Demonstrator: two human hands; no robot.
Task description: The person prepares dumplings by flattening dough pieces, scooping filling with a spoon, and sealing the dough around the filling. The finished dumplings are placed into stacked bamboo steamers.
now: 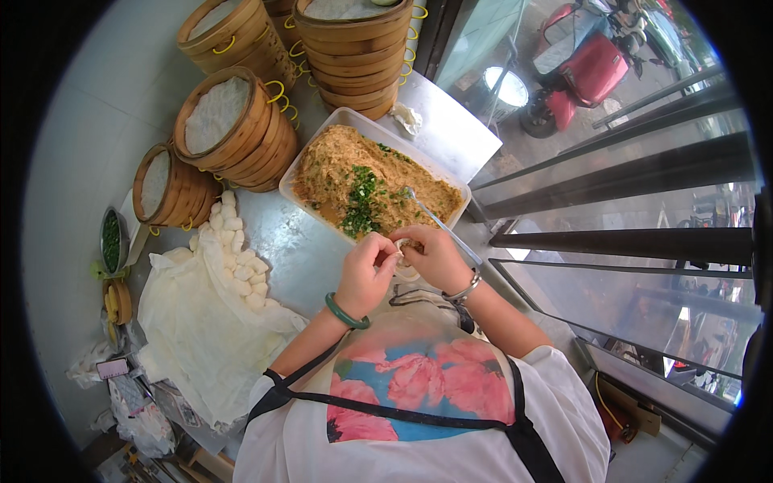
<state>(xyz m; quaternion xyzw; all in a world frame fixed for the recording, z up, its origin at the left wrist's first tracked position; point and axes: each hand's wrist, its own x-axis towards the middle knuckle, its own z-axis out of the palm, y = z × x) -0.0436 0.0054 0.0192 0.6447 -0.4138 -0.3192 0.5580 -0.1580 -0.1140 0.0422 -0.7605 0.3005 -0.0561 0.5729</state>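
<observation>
My right hand (pixel 436 253) cups a small round dough wrapper (pixel 407 276) with some filling visible in it. The thumb and fingertips of my left hand (pixel 366 265) pinch the near-left edge of that wrapper. Just beyond my hands sits a translucent plastic tub (pixel 286 188) of minced filling (pixel 338 158), topped with chopped green onion (pixel 361 199). A long metal utensil (pixel 444 224) rests with one end in the filling and its handle over the tub's near right rim. My fingers partly hide the wrapper.
Stacked bamboo steamers (pixel 356 66) and a shorter steamer stack (pixel 266 145) stand behind and left of the tub. Several dough pieces (pixel 244 273) lie beside a whitish cloth or sheet (pixel 205 338) on the metal table (pixel 302 241). A glass window (pixel 634 302) borders the right.
</observation>
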